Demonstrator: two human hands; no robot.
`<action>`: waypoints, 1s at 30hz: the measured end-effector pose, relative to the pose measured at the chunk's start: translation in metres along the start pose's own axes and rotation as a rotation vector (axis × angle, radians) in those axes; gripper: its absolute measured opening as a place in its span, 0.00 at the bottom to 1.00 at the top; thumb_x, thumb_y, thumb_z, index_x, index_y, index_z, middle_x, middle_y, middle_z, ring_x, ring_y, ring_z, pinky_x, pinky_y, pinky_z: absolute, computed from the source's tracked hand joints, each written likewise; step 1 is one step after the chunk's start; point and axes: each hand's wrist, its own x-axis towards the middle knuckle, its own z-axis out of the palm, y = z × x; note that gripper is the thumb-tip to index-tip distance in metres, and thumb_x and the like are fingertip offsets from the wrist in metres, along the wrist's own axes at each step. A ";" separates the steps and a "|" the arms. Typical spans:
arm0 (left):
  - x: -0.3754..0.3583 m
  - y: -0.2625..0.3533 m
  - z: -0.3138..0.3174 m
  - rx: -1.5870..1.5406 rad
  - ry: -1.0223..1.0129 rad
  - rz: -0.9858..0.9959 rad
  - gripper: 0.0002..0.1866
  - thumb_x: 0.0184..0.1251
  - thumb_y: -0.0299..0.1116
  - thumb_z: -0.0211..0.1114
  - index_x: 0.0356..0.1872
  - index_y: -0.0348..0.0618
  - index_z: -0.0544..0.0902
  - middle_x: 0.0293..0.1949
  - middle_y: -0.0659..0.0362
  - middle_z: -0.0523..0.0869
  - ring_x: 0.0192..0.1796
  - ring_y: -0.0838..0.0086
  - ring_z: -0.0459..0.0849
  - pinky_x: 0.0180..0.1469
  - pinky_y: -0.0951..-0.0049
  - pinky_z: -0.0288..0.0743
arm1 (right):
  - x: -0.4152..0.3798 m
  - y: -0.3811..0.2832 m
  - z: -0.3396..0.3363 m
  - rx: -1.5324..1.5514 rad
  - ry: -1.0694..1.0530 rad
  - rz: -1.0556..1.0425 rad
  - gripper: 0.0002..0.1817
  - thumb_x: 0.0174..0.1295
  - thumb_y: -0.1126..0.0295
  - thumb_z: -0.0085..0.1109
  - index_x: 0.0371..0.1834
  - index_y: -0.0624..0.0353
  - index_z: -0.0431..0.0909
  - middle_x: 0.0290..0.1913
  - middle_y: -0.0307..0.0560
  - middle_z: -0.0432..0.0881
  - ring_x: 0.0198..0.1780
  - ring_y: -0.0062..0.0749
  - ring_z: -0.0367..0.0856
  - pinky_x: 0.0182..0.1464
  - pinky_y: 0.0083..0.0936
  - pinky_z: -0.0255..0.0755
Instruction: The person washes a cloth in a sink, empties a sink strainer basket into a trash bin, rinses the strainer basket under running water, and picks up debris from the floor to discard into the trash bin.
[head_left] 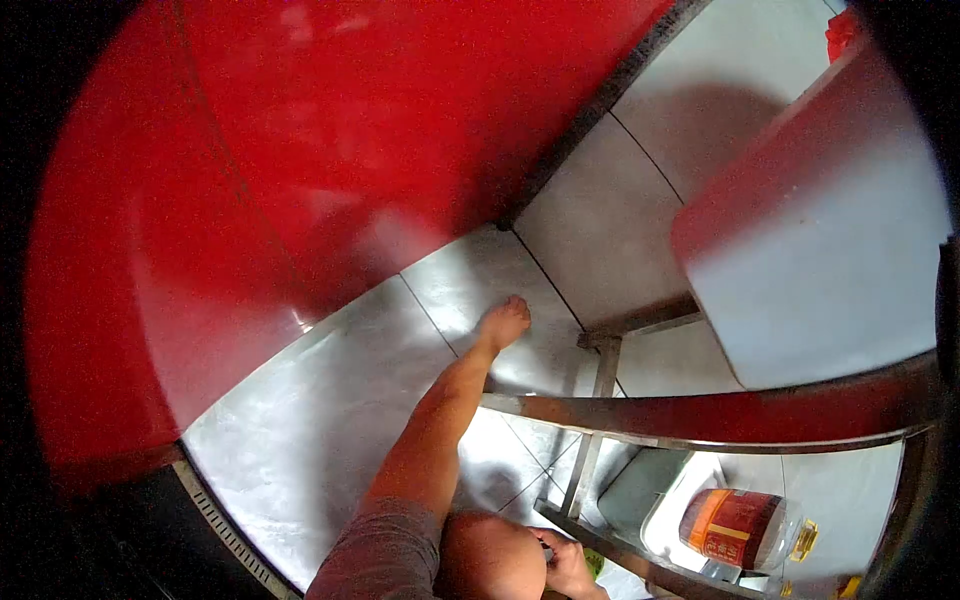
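My left hand (507, 322) is at the end of my outstretched arm, over the grey tiles near the lower edge of a large red glossy panel (400, 120). Its fingers are curled together, and what they hold, if anything, is too small to tell. Low in the view, beside my bent knee (492, 555), my right hand (570, 568) is closed around something small and dark, mostly hidden. A green thing (594, 563) shows just behind that hand.
A metal-framed rack (700, 418) stands at the right, with a pale red-and-white block-like object (820, 270) above it. On its lower level are a white tray (660, 530) and a clear jar with a red-orange label (735, 528). Marbled tiles (290, 430) lie left of my arm.
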 end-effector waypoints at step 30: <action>0.138 0.081 -0.690 -0.285 -0.045 0.302 0.14 0.48 0.20 0.60 0.39 0.38 0.83 0.30 0.49 0.85 0.26 0.70 0.83 0.33 0.70 0.77 | 0.003 -0.008 -0.030 -0.087 -0.162 -0.370 0.18 0.52 0.71 0.53 0.49 0.53 0.75 0.40 0.54 0.80 0.42 0.46 0.79 0.44 0.33 0.73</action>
